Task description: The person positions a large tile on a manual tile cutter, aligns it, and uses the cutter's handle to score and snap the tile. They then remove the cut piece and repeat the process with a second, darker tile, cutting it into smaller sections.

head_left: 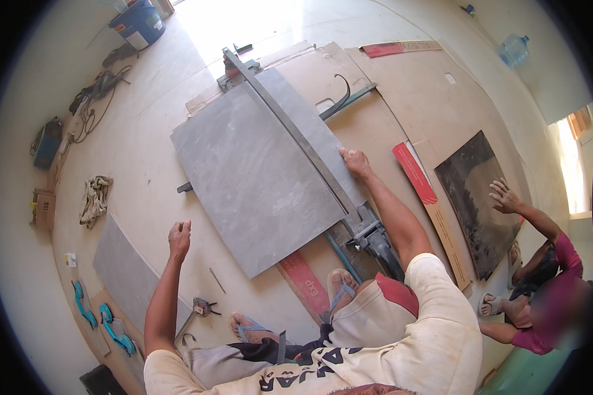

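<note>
A large grey tile (244,171) lies at a slant across a manual tile cutter. The cutter's metal rail (290,125) runs over it from far left to near right. To the right of the rail, my right hand (356,162) grips the tile's right edge, its fingers curled at the border. My left hand (180,237) is raised left of the tile, apart from it, with fingers closed; anything inside them is hidden. Close to my right knee is the near end of the cutter (369,237). A curved dark support arm (339,99) sticks out on its far right.
Flattened cardboard (428,92) covers the floor around the cutter. At right, a co-worker (547,283) sits with one hand on a dark-smeared tile (481,197). Another grey tile (132,270), turquoise suction lifters (115,329), a cloth (95,201) and a bucket (138,26) lie leftward.
</note>
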Available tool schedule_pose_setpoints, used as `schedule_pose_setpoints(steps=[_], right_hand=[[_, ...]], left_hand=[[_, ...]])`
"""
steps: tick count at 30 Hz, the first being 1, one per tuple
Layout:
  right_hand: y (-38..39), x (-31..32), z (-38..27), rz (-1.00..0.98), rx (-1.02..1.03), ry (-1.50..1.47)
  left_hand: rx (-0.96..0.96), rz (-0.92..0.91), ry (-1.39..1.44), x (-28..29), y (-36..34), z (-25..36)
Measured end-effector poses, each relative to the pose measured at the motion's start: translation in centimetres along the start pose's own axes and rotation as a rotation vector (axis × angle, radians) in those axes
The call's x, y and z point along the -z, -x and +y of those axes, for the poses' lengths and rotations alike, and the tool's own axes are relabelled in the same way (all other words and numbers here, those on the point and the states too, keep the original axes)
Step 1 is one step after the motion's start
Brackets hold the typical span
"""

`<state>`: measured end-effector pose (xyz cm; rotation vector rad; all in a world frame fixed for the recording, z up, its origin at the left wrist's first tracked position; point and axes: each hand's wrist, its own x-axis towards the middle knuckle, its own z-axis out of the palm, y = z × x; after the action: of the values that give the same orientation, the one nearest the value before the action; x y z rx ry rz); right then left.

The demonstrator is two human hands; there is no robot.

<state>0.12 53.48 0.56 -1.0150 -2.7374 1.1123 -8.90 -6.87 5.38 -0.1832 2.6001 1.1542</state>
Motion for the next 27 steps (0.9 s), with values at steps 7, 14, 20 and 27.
schedule_pose_setpoints(steps=[7, 14, 20, 27], right_hand=[[2.1, 3.8, 0.1, 0.144, -0.101, -0.330], [2.4, 11.0, 5.0, 0.579, -0.150, -0.244], [2.8, 13.4, 12.3, 0.681, -0.434, -0.253], [4.4, 11.3, 16.6, 0.683, -0.690, -0.424]], left_hand=[[0.048, -0.008, 0.028, 0.9, 0.4, -1.1], [0.064, -0.024, 0.045, 0.0, 0.2, -0.4], [0.202, -0.110, 0.230, -2.9, -1.6, 2.5], [0.319, -0.080, 0.324, -6.8, -3.2, 5.2]])
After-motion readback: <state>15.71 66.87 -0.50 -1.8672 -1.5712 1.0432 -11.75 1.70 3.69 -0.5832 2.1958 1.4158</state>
